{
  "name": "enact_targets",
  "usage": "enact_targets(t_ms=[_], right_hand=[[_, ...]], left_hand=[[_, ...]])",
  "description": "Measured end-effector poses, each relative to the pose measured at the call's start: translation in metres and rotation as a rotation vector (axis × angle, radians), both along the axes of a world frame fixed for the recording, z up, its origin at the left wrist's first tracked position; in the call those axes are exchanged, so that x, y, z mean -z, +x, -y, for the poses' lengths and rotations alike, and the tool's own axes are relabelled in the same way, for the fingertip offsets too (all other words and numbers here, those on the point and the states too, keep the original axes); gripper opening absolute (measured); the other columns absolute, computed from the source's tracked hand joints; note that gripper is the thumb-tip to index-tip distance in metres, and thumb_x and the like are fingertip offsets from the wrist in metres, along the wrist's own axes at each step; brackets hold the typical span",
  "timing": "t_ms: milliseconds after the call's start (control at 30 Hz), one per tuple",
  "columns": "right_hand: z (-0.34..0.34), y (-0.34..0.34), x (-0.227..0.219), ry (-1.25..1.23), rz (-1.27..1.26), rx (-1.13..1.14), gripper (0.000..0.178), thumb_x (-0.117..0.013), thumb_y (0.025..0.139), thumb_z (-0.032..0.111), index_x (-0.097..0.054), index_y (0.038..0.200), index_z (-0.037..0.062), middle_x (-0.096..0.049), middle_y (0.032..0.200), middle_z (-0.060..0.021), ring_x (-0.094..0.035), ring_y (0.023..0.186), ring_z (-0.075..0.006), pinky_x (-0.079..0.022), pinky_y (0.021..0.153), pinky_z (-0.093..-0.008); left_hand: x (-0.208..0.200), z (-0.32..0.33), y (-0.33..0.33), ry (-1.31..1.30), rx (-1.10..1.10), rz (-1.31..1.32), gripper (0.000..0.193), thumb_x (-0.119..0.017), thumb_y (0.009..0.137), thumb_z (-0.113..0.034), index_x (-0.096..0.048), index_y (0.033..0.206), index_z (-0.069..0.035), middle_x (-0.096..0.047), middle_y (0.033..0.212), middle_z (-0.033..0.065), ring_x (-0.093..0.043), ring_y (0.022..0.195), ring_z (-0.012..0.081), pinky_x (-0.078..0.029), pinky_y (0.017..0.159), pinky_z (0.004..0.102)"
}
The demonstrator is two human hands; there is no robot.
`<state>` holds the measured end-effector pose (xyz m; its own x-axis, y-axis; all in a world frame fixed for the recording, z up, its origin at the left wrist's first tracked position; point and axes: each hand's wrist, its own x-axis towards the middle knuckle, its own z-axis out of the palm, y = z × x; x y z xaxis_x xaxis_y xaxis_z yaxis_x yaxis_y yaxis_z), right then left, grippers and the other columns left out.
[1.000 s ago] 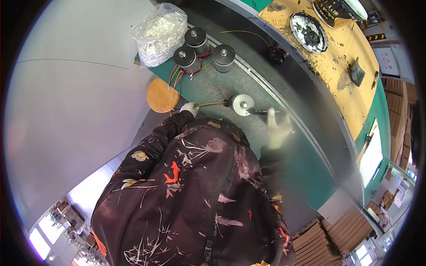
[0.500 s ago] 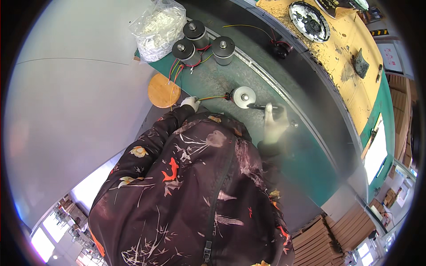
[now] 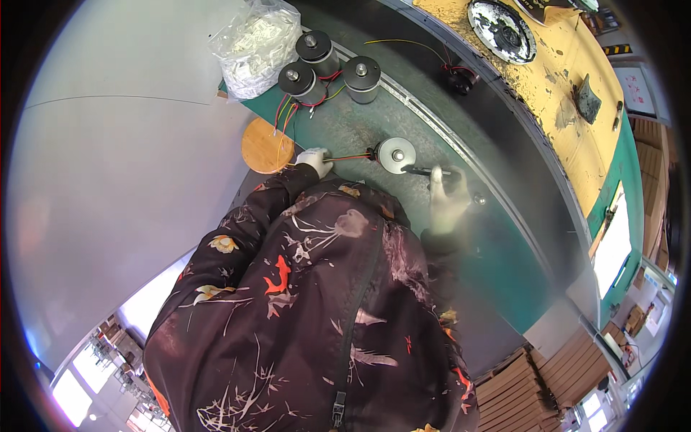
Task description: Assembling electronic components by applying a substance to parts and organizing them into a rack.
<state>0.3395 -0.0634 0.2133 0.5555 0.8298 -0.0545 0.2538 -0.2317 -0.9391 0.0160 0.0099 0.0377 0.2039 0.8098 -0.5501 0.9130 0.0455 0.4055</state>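
A motor (image 3: 396, 155) with a pale silver end face and a small central shaft stands on the green bench mat. Its coloured wires (image 3: 352, 157) run left to my left hand (image 3: 314, 160), white-gloved and closed round them. In my gloved right hand (image 3: 448, 202) is a slim black pen-like tool (image 3: 419, 171), its tip at the lower right rim of the motor's face. A blurred patch covers the right wrist. Behind, three motors with black tops (image 3: 314, 46) (image 3: 301, 83) (image 3: 361, 74) stand close together, their wires trailing toward me.
A clear bag of white pieces (image 3: 258, 50) lies at the back left, above a round wooden stool (image 3: 267, 146). A metal strip (image 3: 432, 122) crosses the bench. Beyond it are a small dark motor (image 3: 461, 79) and a yellow board (image 3: 554, 93) bearing a paint-smeared lid (image 3: 502, 32).
My left hand has shifted slightly right and away from me along the wires, still closed on them. The tool in my right hand stays at the motor's rim.
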Motion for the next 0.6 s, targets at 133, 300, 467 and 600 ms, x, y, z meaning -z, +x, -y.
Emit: enact_targets(t_ms=[133, 300, 467, 600], right_hand=[[0.000, -0.002, -0.017, -0.010, -0.015, 0.042, 0.020, -0.076, 0.091, 0.015, -0.065, 0.099, -0.0007, -0.065, 0.073, -0.0005, -0.055, 0.061, -0.0038, -0.044, 0.055, -0.0203], [-0.001, 0.004, -0.053, 0.134, -0.134, 0.342, 0.017, -0.070, 0.095, 0.014, -0.065, 0.099, -0.0010, -0.066, 0.073, -0.0047, -0.058, 0.058, -0.0076, -0.045, 0.051, -0.0215], [0.006, 0.023, -0.052, 0.273, -0.247, 0.473, 0.028, -0.063, 0.099, 0.026, -0.061, 0.085, 0.0021, -0.061, 0.066, -0.0028, -0.053, 0.054, -0.0081, -0.038, 0.051, -0.0236], [0.015, 0.015, -0.061, 0.359, -0.325, 0.570, 0.028, -0.062, 0.099, 0.028, -0.059, 0.084, 0.0042, -0.056, 0.064, 0.0004, -0.048, 0.053, -0.0062, -0.036, 0.051, -0.0224]], left_hand=[[-0.046, -0.013, 0.041, 0.290, 0.204, 0.138, 0.062, -0.077, 0.075, -0.039, -0.060, 0.126, -0.009, -0.063, 0.125, 0.0205, -0.060, 0.118, 0.0365, -0.049, 0.097, 0.0462], [-0.161, -0.014, 0.131, 0.389, 0.208, 0.333, 0.088, -0.088, 0.062, -0.039, -0.051, 0.135, -0.008, -0.052, 0.121, 0.0190, -0.055, 0.115, 0.0393, -0.047, 0.098, 0.0484], [-0.145, -0.014, 0.162, 0.469, 0.117, 0.297, 0.087, -0.088, 0.055, -0.031, -0.054, 0.130, -0.006, -0.049, 0.119, 0.0197, -0.054, 0.111, 0.0401, -0.048, 0.094, 0.0501], [-0.148, -0.016, 0.144, 0.453, -0.022, 0.281, 0.087, -0.089, 0.052, -0.031, -0.054, 0.127, -0.003, -0.049, 0.117, 0.0208, -0.054, 0.110, 0.0398, -0.050, 0.093, 0.0463]])
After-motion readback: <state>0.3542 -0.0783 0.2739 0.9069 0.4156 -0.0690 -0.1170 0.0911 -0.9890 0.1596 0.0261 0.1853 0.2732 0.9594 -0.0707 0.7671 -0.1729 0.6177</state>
